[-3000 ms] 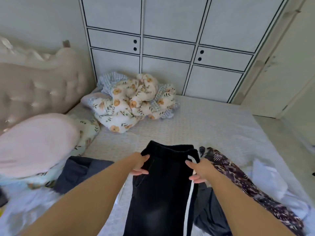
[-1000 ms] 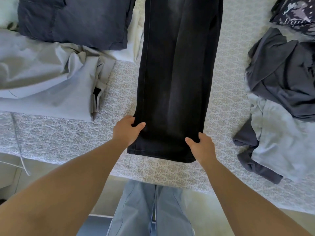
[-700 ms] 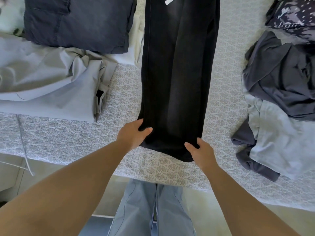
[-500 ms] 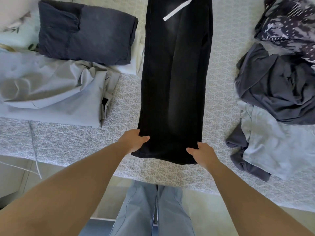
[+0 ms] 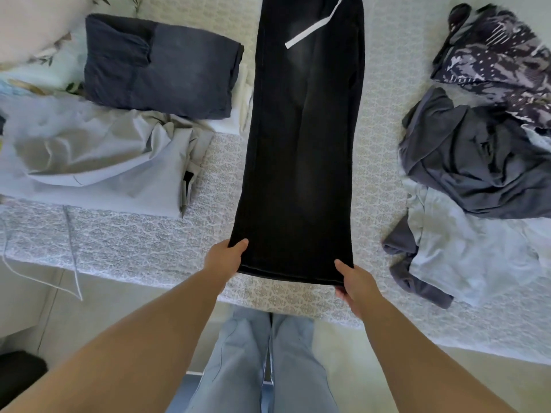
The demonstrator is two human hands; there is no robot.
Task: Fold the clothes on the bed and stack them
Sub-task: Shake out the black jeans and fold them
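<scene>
Black trousers with a white side stripe lie lengthwise down the middle of the bed, legs folded together, hem toward me. My left hand pinches the hem's left corner, thumb on top. At the right corner my right hand pinches the hem the same way. A folded dark denim garment lies at the upper left. Below it spreads a crumpled light grey garment.
A heap of unfolded clothes sits on the right: a patterned dark piece, a dark grey top and a pale blue shirt. The bed's patterned cover ends at the near edge; my jeans-clad legs stand against it.
Three seconds ago my hands were at the trousers' waistband; they now hold the hem at the near edge. Over the last second the hem was drawn flat and straight.
</scene>
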